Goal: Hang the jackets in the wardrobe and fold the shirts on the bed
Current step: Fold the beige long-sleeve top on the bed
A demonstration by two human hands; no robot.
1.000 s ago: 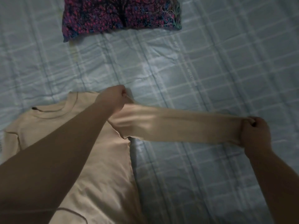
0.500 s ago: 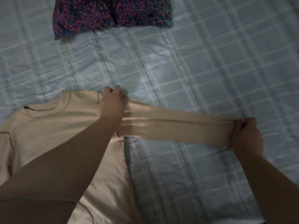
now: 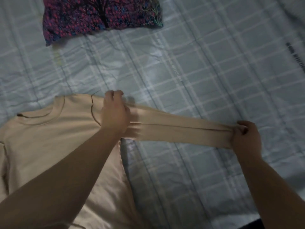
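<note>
Bed [image 3: 206,71] w/ shirt [image 3: 54,133]: soft, limp. L hand [image 3: 115,116] grips shoulder seam, R hand [image 3: 245,138] pinches cuff; good holds.

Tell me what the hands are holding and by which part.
Both hold the beige shirt by its stretched-out sleeve: the left hand grips it near the shoulder, the right hand pinches the cuff end.

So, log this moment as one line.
sleeve: stretched taut | left hand: grips shoulder end | right hand: grips cuff | beige shirt: on bed
</note>
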